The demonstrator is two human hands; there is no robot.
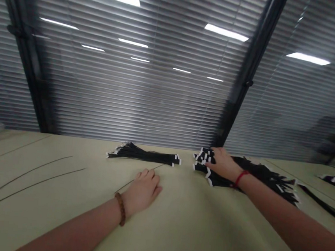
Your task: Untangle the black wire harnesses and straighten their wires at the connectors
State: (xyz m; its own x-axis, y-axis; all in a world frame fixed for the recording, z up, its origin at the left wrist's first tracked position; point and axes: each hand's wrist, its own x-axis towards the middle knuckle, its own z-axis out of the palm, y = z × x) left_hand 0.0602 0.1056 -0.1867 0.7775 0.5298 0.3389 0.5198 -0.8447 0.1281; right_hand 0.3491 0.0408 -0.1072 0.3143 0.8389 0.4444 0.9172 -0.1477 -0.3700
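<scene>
Right hand (222, 164) lying on a heap of white-tipped black cables (257, 170), fingers loosely spread over the tips, not pinching; left hand (141, 191), fingers pressed together, resting on the pale green table (205, 230) beside a thin wire (127, 185), just below a second cable bundle (144, 154).
</scene>
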